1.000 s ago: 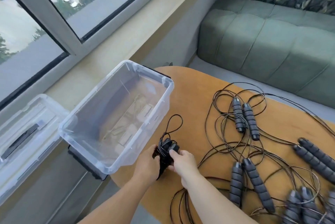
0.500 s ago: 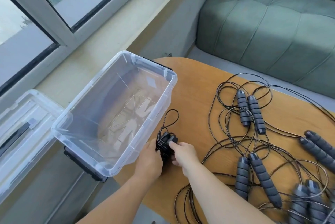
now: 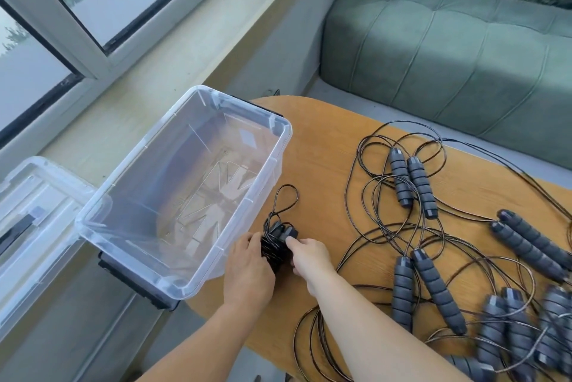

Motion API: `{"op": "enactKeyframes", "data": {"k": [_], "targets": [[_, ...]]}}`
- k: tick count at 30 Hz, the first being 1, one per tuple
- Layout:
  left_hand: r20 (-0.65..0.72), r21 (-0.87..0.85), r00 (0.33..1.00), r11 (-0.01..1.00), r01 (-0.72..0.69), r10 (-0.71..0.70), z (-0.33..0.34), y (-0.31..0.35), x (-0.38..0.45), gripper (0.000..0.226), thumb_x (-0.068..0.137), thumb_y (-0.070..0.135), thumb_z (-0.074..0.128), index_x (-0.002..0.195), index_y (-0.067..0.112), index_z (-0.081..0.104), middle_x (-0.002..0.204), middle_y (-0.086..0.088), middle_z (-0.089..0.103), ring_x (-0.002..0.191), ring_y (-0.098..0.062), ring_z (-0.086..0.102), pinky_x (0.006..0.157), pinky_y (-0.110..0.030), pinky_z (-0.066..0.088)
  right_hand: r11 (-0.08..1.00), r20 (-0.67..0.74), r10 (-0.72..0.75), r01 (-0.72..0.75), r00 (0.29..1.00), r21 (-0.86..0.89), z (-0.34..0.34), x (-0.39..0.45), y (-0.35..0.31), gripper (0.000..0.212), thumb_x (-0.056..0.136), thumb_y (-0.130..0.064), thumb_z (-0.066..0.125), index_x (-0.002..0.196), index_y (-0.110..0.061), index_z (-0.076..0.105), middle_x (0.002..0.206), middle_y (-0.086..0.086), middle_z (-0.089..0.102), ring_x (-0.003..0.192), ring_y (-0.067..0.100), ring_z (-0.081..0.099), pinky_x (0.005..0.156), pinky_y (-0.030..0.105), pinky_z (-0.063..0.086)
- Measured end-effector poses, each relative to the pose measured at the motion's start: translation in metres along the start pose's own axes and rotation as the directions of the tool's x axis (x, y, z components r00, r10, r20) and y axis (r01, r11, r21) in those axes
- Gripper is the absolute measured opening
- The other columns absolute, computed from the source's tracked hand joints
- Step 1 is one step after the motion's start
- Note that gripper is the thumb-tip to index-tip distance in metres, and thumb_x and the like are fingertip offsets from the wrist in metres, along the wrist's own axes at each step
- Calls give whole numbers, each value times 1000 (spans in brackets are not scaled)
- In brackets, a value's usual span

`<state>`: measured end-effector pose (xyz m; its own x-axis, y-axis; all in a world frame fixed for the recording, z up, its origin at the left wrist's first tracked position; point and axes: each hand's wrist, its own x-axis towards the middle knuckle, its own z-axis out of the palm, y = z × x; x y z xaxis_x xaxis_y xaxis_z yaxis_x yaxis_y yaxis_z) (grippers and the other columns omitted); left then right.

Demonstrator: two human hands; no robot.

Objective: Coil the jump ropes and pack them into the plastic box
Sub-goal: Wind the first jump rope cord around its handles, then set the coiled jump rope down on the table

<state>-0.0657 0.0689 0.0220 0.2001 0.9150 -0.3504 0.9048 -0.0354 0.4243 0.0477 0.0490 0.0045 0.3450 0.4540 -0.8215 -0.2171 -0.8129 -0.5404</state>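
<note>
A: Coiled jump rope (image 3: 276, 244) sitting on the table (image 3: 328, 146), just beside the near right corner of the plastic box (image 3: 185, 189). Clasped from both sides: left hand (image 3: 247, 270) curled round the box-side of the bundle, right hand (image 3: 306, 257) pinching the other side, thumb over the handle ends.

B: Handling?

A: Probably light. Thin, glossy black cord, springy by the look of it, with 1 loop standing free toward the far end of the box. Likely to unwind if released early, so best gripped round the wrapped middle, cord squeezed against the 2 handles.

B: And the rest?

A: Loose ropes (image 3: 418, 227) tangled right of the box, well apart from it. Grey ribbed handles, seemingly foam, soft and grippy; stiff cylinders, lying mostly in pairs. Cord slick and thin, apt to snag on neighbours.

B: The box itself?

A: Clear, hard, smooth plastic, rectangular with rounded rim, nothing packed inside yet. Overhanging the table's left edge. Matching lid (image 3: 34, 227) lying left of the box.
</note>
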Motion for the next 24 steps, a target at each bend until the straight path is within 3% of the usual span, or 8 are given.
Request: {"op": "enactKeyframes", "data": {"k": [4, 7, 9, 11, 14, 16, 20, 24], "targets": [[-47, 6, 998, 999, -50, 50, 0, 6, -3, 45, 99, 17, 46, 144, 18, 44, 140, 5, 42, 131, -14, 35, 110, -26, 26, 1000, -17, 14, -13, 1000, 19, -4, -1, 1, 32, 95, -33, 55, 102, -4, 67, 101, 16, 69, 100, 35, 64, 95, 50, 52], [-56, -10, 993, 994, -105, 104, 0, 16, -1, 36, 99, 23, 49, 135, 19, 53, 130, 5, 49, 123, -13, 41, 106, -26, 30, 1000, -6, 3, -3, 1000, 28, -7, -5, -1, 28, 95, -32, 55, 93, -8, 68, 92, 14, 70, 87, 30, 63, 93, 49, 53], [-37, -30, 992, 992, -124, 123, -1, 24, 1, 25, 99, 23, 50, 122, 19, 61, 119, 4, 54, 116, -14, 46, 98, -25, 35, 999, 8, -5, 5, 1000, 44, -10, -9, -5, 23, 94, -31, 56, 79, -18, 68, 84, 9, 66, 78, 25, 57, 84, 43, 54], [-16, -49, 988, 987, -151, 151, 2, 34, 0, 18, 98, 21, 51, 110, 18, 65, 108, 3, 57, 106, -16, 51, 86, -25, 38, 999, 8, -12, 12, 1000, 43, -18, -15, -5, 28, 93, -31, 54, 74, -15, 68, 78, 8, 61, 74, 24, 52, 72, 38, 47], [-10, -99, 989, 984, -151, 151, 8, 54, -8, 13, 97, 20, 53, 99, 17, 65, 97, 5, 57, 89, -14, 52, 73, -27, 36, 995, -24, -97, 97, 995, 26, -39, -27, -2, 34, 91, -27, 50, 91, 0, 69, 75, 6, 58, 71, 22, 49, 68, 34, 40], [6, -153, 992, 980, -126, 129, 14, 70, -18, 11, 97, 20, 53, 96, 19, 63, 95, 5, 58, 82, -13, 53, 70, -28, 37, 989, -53, -150, 151, 987, 2, -61, -37, 2, 31, 92, -26, 50, 98, -2, 70, 82, 2, 64, 75, 21, 56, 70, 32, 43], [135, -175, 986, 982, -77, 102, 38, 109, -43, 10, 98, 22, 53, 95, 22, 63, 90, 5, 62, 77, -11, 56, 64, -26, 42, 963, -191, -252, 225, 949, -149, -128, -55, 23, 16, 97, -26, 50, 94, -27, 66, 91, -2, 70, 79, 16, 63, 73, 34, 53], [351, -146, 936, 989, 21, 32, 76, 142, -66, 9, 99, 28, 52, 99, 25, 60, 87, 9, 61, 73, -4, 54, 60, -21, 44, 934, -359, -270, 153, 894, -322, -207, -57, 61, 18, 99, -24, 50, 109, -21, 65, 96, -8, 63, 82, 9, 55, 73, 25, 42]]}}
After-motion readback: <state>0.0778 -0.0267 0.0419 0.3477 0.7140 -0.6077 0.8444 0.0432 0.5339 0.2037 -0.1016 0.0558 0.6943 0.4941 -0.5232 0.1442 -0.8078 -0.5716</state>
